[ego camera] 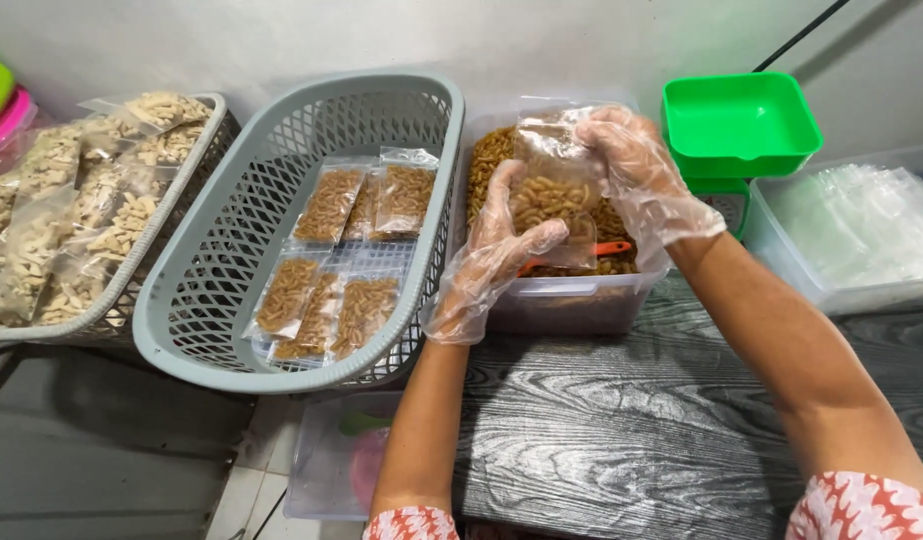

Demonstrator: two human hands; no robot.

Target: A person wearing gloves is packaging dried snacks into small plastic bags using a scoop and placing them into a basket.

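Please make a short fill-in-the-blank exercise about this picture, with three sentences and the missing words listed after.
1. Both hands, left hand and right hand, wear clear plastic ____.
2. They hold a small clear bag over the ____ tub of brown snacks.
3. The filled packets lie in the ____ basket.

Missing words: gloves; clear; grey

The clear snack tub is hemmed in. Left of it the grey lattice basket presses against its wall; right of it the green scale tray and a clear box of empty bags crowd close. Behind it rises the wall. In front of it the dark wood-grain surface lies open, crossed only by two forearms.
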